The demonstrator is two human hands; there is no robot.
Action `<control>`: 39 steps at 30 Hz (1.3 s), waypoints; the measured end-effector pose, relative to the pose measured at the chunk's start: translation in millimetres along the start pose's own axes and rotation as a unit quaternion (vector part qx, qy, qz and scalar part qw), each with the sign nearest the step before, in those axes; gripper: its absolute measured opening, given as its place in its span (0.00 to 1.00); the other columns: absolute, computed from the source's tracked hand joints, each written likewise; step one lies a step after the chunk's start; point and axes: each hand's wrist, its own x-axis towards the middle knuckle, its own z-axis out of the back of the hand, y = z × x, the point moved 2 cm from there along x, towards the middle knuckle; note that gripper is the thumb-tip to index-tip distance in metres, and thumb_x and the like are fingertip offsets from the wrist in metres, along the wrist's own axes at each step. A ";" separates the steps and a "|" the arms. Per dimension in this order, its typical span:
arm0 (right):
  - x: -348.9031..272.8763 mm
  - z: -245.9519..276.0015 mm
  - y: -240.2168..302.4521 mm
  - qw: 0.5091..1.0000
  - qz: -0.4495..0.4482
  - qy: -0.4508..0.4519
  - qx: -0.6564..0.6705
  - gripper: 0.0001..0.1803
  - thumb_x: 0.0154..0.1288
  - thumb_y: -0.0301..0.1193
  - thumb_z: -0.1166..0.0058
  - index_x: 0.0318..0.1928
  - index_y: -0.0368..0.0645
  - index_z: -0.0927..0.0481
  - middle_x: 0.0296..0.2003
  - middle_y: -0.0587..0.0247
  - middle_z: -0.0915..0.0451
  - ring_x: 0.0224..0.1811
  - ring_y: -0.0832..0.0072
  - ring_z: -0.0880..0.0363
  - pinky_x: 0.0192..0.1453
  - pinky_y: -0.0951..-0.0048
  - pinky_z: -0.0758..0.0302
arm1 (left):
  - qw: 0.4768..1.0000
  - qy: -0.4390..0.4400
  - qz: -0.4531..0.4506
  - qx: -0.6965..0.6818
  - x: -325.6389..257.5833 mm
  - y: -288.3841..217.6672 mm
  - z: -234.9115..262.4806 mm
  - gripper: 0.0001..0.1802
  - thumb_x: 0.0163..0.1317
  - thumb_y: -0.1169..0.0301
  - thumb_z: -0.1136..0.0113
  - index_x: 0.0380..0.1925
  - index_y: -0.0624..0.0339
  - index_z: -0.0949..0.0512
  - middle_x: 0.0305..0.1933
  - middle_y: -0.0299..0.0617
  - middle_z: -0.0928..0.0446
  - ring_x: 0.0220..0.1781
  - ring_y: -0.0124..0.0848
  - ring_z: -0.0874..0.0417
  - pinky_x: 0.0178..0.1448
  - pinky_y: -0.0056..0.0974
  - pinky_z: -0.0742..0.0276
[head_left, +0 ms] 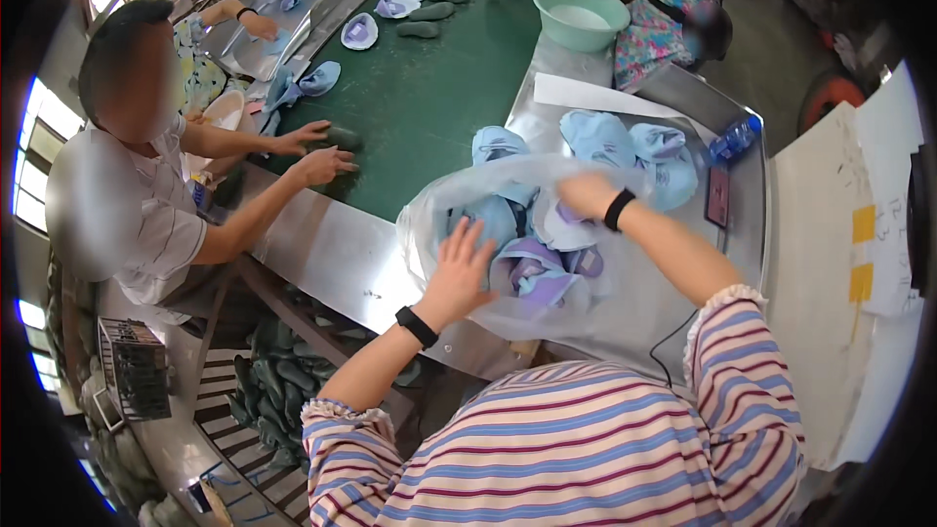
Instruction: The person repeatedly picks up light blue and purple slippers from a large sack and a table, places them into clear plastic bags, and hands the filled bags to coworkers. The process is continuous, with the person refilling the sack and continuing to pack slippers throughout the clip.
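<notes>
A clear plastic bag [429,215] lies on the metal table [342,254] in front of me, filled with several light blue and purple shoe uppers [532,268]. My left hand [459,273] rests flat on the bag with fingers spread, pressing on the uppers through the plastic. My right hand [586,193] reaches into the bag's far side; its fingers are blurred and partly hidden by plastic. Both wrists wear black bands. More blue uppers [625,141] lie loose beyond the bag.
A green conveyor belt [420,107] carries dark shoe lasts and blue uppers away from me. A person on the left has both hands on a dark last [337,137]. A green bowl [581,15], a plastic bottle [734,139] and a white sheet [586,96] sit further back.
</notes>
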 end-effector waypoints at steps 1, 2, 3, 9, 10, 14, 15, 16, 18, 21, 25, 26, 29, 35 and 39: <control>5.6 -0.5 -27.6 0.998 -0.040 -0.004 0.039 0.10 0.52 0.33 0.48 0.31 0.39 0.21 0.28 0.51 0.21 0.32 0.58 0.21 0.37 0.62 0.27 | 0.998 -0.033 0.056 0.000 -5.7 9.8 -1.6 0.27 0.46 0.70 0.37 0.48 0.61 0.32 0.58 0.52 0.36 0.67 0.51 0.49 0.65 0.49 0.46; 7.1 4.0 -41.4 0.994 -0.077 -0.007 0.077 0.09 0.51 0.32 0.48 0.29 0.40 0.21 0.28 0.51 0.21 0.33 0.58 0.22 0.38 0.61 0.28 | 0.996 -0.058 0.058 -0.028 -7.6 14.4 -0.9 0.26 0.46 0.70 0.37 0.47 0.61 0.32 0.58 0.51 0.36 0.67 0.50 0.48 0.65 0.49 0.45; 6.9 3.9 -46.0 0.994 -0.053 -0.027 0.095 0.09 0.51 0.32 0.48 0.29 0.40 0.20 0.29 0.51 0.21 0.33 0.58 0.22 0.38 0.62 0.27 | 0.993 -0.082 0.060 -0.056 -6.3 19.4 1.3 0.26 0.46 0.69 0.37 0.47 0.61 0.32 0.58 0.51 0.37 0.67 0.50 0.48 0.64 0.49 0.45; 22.4 32.0 34.3 0.973 0.125 -0.016 0.195 0.14 0.51 0.37 0.46 0.36 0.42 0.21 0.34 0.52 0.21 0.39 0.58 0.23 0.45 0.62 0.28 | 0.977 -0.123 0.168 -0.051 -6.3 49.8 -3.4 0.29 0.46 0.69 0.38 0.49 0.64 0.35 0.59 0.57 0.42 0.62 0.53 0.40 0.61 0.44 0.38; 27.8 28.4 48.8 0.973 0.138 -0.079 0.168 0.18 0.50 0.39 0.44 0.41 0.44 0.24 0.38 0.52 0.23 0.43 0.58 0.25 0.47 0.63 0.29 | 0.966 -0.136 0.213 -0.060 -7.6 49.3 -7.5 0.31 0.45 0.68 0.37 0.50 0.64 0.36 0.59 0.58 0.43 0.62 0.53 0.40 0.60 0.44 0.38; 46.3 14.6 96.3 0.983 0.104 -0.150 0.022 0.34 0.47 0.43 0.42 0.56 0.51 0.35 0.49 0.53 0.29 0.53 0.59 0.31 0.51 0.63 0.31 | 0.905 -0.284 0.312 -0.055 -18.4 59.5 -35.1 0.37 0.41 0.66 0.35 0.52 0.66 0.37 0.57 0.59 0.40 0.56 0.52 0.34 0.53 0.45 0.32; 47.1 14.6 101.6 0.981 0.123 -0.152 -0.020 0.37 0.45 0.43 0.40 0.58 0.51 0.36 0.45 0.53 0.28 0.51 0.60 0.29 0.50 0.62 0.30 | 0.886 -0.297 0.349 -0.069 -29.5 70.2 -45.3 0.35 0.41 0.67 0.35 0.51 0.67 0.36 0.54 0.58 0.37 0.54 0.52 0.31 0.52 0.45 0.31; 47.1 11.2 101.3 0.983 0.130 -0.133 -0.006 0.36 0.45 0.42 0.40 0.57 0.51 0.36 0.46 0.54 0.28 0.50 0.60 0.29 0.49 0.62 0.30 | 0.870 -0.299 0.383 -0.088 -33.5 67.8 -44.7 0.34 0.42 0.67 0.36 0.51 0.68 0.36 0.51 0.57 0.33 0.51 0.51 0.29 0.50 0.45 0.31; 47.1 6.8 94.9 0.985 0.144 -0.094 0.023 0.34 0.45 0.41 0.40 0.56 0.51 0.35 0.47 0.54 0.28 0.49 0.61 0.28 0.49 0.62 0.29 | 0.810 -0.273 0.446 -0.266 -47.9 60.0 -44.8 0.22 0.49 0.72 0.44 0.45 0.70 0.30 0.40 0.48 0.24 0.41 0.41 0.23 0.46 0.38 0.29; 35.7 14.9 63.2 0.971 0.198 -0.022 0.132 0.34 0.48 0.40 0.42 0.56 0.47 0.35 0.45 0.52 0.28 0.47 0.58 0.27 0.49 0.61 0.29 | 0.615 -0.411 0.365 -0.565 -77.7 36.9 -29.3 0.16 0.54 0.78 0.52 0.44 0.70 0.29 0.43 0.45 0.24 0.43 0.32 0.22 0.48 0.33 0.28; -6.1 15.9 53.4 0.919 0.273 -0.028 0.282 0.36 0.51 0.44 0.41 0.57 0.38 0.37 0.52 0.50 0.31 0.55 0.62 0.32 0.55 0.66 0.33 | 0.528 -0.349 0.237 -0.737 -71.1 -1.9 17.7 0.21 0.58 0.75 0.52 0.52 0.68 0.36 0.53 0.47 0.29 0.53 0.35 0.27 0.58 0.40 0.33; -18.2 19.5 59.5 0.854 0.230 0.026 0.467 0.37 0.52 0.44 0.41 0.57 0.37 0.37 0.52 0.51 0.32 0.56 0.65 0.33 0.56 0.67 0.34 | 0.535 -0.330 0.238 -0.740 -63.5 -10.4 8.2 0.21 0.59 0.73 0.52 0.53 0.67 0.36 0.53 0.46 0.29 0.54 0.35 0.28 0.58 0.40 0.33; -55.3 27.7 92.9 0.565 0.070 0.017 0.822 0.33 0.54 0.37 0.40 0.56 0.33 0.36 0.51 0.57 0.31 0.55 0.75 0.36 0.56 0.72 0.36 | 0.667 -0.161 0.285 -0.670 -30.0 -37.6 -16.7 0.22 0.61 0.66 0.49 0.53 0.64 0.35 0.54 0.43 0.30 0.55 0.35 0.29 0.57 0.40 0.34; -97.4 27.7 -98.4 0.623 -0.098 -0.139 0.763 0.28 0.55 0.34 0.43 0.54 0.39 0.35 0.40 0.57 0.26 0.45 0.72 0.28 0.48 0.70 0.29 | 0.926 -0.075 0.243 -0.278 -1.1 23.1 -9.1 0.25 0.56 0.64 0.43 0.51 0.65 0.34 0.54 0.55 0.31 0.56 0.45 0.30 0.56 0.39 0.34; -115.4 1.5 -193.7 0.892 -0.155 -0.303 0.299 0.29 0.53 0.32 0.43 0.55 0.37 0.38 0.42 0.55 0.27 0.38 0.71 0.25 0.43 0.72 0.27 | 0.950 0.035 0.298 -0.081 -0.5 90.6 -27.6 0.34 0.49 0.61 0.37 0.52 0.68 0.36 0.54 0.58 0.32 0.57 0.50 0.32 0.57 0.43 0.35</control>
